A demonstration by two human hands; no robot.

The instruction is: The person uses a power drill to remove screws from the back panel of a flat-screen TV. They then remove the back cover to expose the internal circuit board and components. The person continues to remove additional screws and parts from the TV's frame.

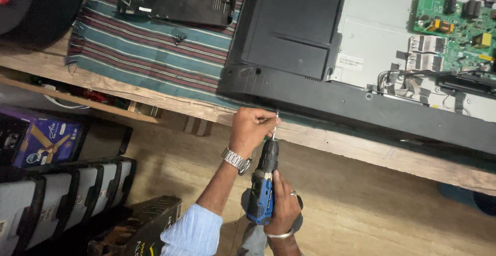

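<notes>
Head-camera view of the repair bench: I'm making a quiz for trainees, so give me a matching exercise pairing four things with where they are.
Things:
1. cordless drill
2. wristwatch
3. green circuit board
4. striped cloth

Places:
A. spread over the left part of the wooden bench
B. top right, inside the opened television
C. gripped in the right hand, bit pointing at the television's lower edge
D. on the left hand's wrist

Pairs: 1-C, 2-D, 3-B, 4-A
</notes>
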